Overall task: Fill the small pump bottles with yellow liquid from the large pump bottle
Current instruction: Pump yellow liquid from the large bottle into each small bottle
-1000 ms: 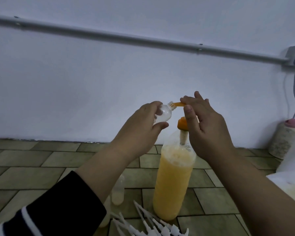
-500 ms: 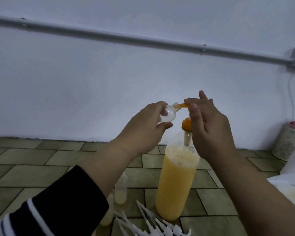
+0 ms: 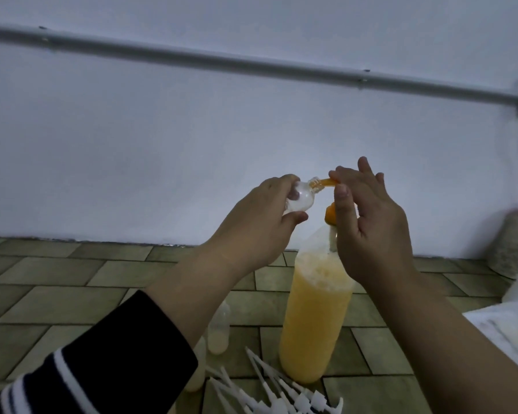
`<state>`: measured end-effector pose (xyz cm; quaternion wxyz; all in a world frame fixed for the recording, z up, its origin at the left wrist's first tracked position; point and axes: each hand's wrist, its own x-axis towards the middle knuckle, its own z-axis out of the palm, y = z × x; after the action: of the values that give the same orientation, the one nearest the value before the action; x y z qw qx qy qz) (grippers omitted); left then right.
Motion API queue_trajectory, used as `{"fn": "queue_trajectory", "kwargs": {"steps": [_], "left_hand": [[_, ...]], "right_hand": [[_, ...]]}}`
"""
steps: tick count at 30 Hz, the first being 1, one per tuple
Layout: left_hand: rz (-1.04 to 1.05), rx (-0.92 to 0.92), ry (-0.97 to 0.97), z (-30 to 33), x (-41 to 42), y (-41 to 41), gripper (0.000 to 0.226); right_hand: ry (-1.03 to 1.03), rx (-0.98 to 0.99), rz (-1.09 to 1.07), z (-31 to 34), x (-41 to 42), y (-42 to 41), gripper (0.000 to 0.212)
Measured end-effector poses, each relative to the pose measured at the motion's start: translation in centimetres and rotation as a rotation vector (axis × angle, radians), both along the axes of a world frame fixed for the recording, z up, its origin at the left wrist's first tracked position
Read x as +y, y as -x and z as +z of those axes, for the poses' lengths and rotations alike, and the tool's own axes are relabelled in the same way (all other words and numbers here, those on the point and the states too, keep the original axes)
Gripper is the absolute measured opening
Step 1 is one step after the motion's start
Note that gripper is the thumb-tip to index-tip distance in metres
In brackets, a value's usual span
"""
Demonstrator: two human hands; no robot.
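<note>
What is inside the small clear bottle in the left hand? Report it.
The small clear bottle looks almost empty, with the large bottle's orange spout at its threaded mouth. The left hand covers its lower part, so any liquid there cannot be seen.

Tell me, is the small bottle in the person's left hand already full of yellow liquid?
No, the small bottle held in the left hand looks clear and empty.
</note>
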<state>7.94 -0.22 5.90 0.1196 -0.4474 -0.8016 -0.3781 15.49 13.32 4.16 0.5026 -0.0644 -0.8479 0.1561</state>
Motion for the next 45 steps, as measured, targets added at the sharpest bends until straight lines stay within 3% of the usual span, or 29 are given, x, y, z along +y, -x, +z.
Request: {"fn": "queue_trajectory", "kwargs": {"steps": [3, 11, 25, 31, 37, 45], "left_hand": [[0.002, -0.006, 0.037, -0.6, 0.1, -0.2, 0.037], [-0.007, 0.045, -0.006, 0.6, -0.1, -0.1, 0.038], [0.032, 0.126, 0.009, 0.9, 0.1, -0.1, 0.040], [0.037, 0.117, 0.041, -0.4, 0.4, -0.4, 0.044], [0.033, 0.127, 0.012, 0.5, 0.0, -0.3, 0.039], [0.041, 0.127, 0.064, -0.1, 0.2, -0.6, 0.045]], "right_hand": [[0.047, 0.001, 0.018, -0.8, 0.2, -0.1, 0.047], [-0.031, -0.036, 0.001, 1.0, 0.0, -0.5, 0.062], [0.022, 0.002, 0.056, 1.1, -0.1, -0.1, 0.053], [0.129, 0.075, 0.066, -1.2, -0.1, 0.2, 0.040], [0.070, 0.012, 0.059, 0.7, -0.5, -0.5, 0.056], [0.129, 0.128, 0.098, -1.3, -0.2, 0.4, 0.040]]}}
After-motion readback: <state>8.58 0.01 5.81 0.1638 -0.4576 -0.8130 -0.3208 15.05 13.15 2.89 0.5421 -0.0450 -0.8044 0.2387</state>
